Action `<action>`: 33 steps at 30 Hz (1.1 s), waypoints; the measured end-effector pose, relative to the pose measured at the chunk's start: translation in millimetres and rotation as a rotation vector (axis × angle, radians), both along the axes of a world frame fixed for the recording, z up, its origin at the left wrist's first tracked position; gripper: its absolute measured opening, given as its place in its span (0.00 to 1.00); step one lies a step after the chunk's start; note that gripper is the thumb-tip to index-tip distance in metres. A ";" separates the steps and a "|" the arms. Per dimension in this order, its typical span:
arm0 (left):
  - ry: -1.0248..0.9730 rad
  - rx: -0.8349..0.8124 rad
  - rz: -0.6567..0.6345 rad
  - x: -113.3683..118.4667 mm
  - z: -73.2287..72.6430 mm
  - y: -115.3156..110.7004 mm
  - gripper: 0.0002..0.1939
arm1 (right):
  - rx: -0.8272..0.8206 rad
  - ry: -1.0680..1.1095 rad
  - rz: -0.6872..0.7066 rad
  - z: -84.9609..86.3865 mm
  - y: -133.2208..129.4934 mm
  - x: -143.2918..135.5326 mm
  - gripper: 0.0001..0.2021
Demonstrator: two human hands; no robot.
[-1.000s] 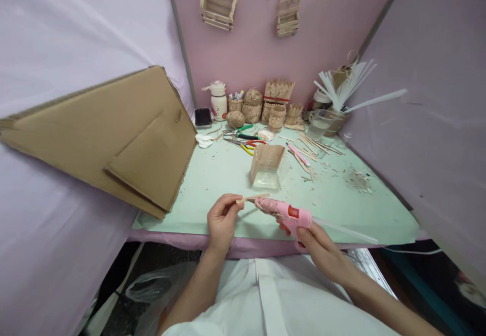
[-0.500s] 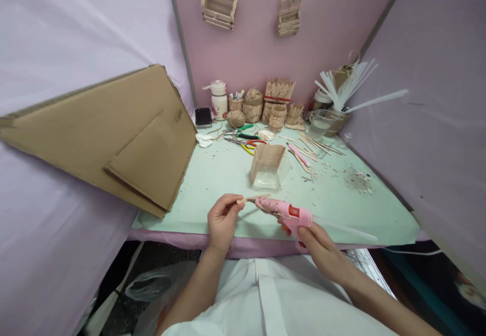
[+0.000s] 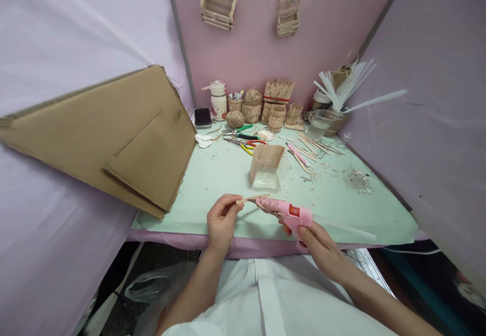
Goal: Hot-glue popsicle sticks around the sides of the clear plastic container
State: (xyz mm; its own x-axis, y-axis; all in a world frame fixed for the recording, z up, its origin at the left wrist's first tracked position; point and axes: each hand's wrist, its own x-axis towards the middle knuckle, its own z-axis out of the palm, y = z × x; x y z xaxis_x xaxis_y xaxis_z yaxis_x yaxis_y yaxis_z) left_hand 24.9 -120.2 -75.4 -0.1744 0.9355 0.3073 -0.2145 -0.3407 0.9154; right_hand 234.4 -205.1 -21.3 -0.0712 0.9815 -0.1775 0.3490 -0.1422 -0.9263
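Note:
Near the front edge of the green-topped table, my left hand (image 3: 223,220) pinches one end of a thin wooden stick (image 3: 258,197) that points right. My right hand (image 3: 317,242) is wrapped round the handle of a pink glue gun (image 3: 283,209), whose nozzle lies at the stick close to my left fingertips. A clear glue stick (image 3: 347,228) juts from the back of the gun. Beyond the gun stands a clear plastic container (image 3: 266,179) with wooden sticks (image 3: 268,156) lining its back side.
Cardboard sheets (image 3: 144,149) lean at the left. Pliers (image 3: 248,146), a pink cutter (image 3: 298,155) and loose sticks (image 3: 309,146) lie behind the container. Twine, small pots, a white bottle (image 3: 218,104) and a clear cup (image 3: 319,123) line the back. Scraps (image 3: 359,179) lie right.

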 end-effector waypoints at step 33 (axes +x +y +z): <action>0.025 -0.013 0.034 -1.0 -2.7 0.4 0.04 | -0.004 -0.068 -0.123 -4.3 1.8 22.3 0.27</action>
